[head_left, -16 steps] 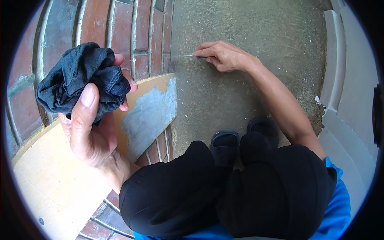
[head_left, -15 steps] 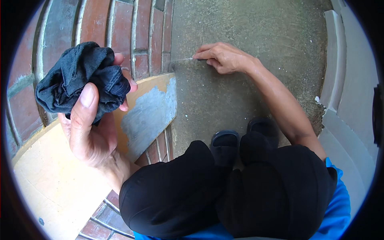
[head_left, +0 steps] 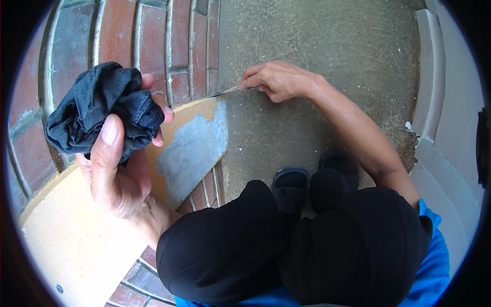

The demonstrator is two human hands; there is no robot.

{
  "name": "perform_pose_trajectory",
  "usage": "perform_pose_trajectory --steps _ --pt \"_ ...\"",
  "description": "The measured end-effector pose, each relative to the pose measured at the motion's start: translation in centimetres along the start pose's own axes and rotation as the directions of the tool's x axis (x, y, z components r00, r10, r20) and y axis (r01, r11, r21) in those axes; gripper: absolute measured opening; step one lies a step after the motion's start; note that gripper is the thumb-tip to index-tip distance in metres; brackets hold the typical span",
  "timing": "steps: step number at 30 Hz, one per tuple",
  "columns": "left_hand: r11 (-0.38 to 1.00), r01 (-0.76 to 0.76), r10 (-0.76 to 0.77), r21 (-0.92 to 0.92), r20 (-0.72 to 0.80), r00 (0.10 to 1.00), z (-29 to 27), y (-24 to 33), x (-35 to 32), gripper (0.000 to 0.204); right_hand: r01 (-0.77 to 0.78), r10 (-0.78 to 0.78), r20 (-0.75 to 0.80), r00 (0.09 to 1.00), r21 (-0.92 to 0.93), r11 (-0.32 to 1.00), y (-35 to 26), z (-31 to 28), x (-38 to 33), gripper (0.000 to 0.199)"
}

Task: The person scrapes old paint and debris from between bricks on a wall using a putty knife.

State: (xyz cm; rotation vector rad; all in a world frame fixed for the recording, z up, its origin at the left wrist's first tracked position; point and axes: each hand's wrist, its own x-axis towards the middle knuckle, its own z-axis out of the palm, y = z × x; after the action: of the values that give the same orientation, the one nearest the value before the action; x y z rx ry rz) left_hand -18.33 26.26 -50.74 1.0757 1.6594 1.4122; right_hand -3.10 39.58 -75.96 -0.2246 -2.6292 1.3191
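My left hand (head_left: pixel 120 176) is raised at the left, its thumb and fingers closed around a crumpled dark blue-black cloth (head_left: pixel 94 110). My right hand (head_left: pixel 279 79) reaches forward with its fingers pinched on a thin, blade-like tool (head_left: pixel 230 92), seen nearly edge-on, so its exact kind is unclear. The tool's tip points left to the far top corner of a cream-coloured ledge (head_left: pixel 82 220), where it meets the brick wall (head_left: pixel 153 38). A rough grey patch (head_left: pixel 192 146) shows on the end of that ledge. Whether the tip touches the ledge, I cannot tell.
Rough grey concrete floor (head_left: pixel 327 30), with small white specks, lies below my right hand. A pale wall with a raised skirting (head_left: pixel 429 77) bounds it on the right. My bent knees in black trousers (head_left: pixel 220 245) and dark slippers (head_left: pixel 290 179) are close in front.
My right hand has moved slightly nearer and to the left, and the blurred tool has come down to the ledge's far edge. My left hand still holds the cloth, hardly moved.
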Motion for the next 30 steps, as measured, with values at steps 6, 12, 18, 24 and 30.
perform_pose_trajectory --steps 6,12,18,24,30 --pt "1.0 0.005 -0.005 -0.001 -0.001 1.0 -0.1 0.2 -0.2 0.054 -0.029 0.029 0.112 0.993 -0.004 1.0 0.6 -1.2 1.7 0.044" --pt "1.0 0.007 -0.007 -0.004 0.008 1.0 0.0 -0.1 0.0 0.054 -0.135 0.107 0.252 0.962 0.098 0.986 2.2 -1.2 3.2 0.044" --pt "1.0 0.007 -0.007 -0.011 0.012 1.0 0.0 0.0 0.0 0.055 -0.111 0.085 0.257 0.963 0.089 0.99 2.3 -1.2 3.4 0.044" --pt "1.0 0.009 -0.009 -0.016 0.017 1.0 0.0 -0.2 0.2 0.055 -0.037 0.05 0.109 0.993 -0.119 0.992 1.2 -1.8 2.4 0.051" --pt "1.0 0.001 -0.001 0.004 0.001 1.0 -0.1 0.7 -0.3 0.054 -0.097 0.106 0.062 0.992 -0.135 0.986 1.3 -2.1 1.5 0.041"
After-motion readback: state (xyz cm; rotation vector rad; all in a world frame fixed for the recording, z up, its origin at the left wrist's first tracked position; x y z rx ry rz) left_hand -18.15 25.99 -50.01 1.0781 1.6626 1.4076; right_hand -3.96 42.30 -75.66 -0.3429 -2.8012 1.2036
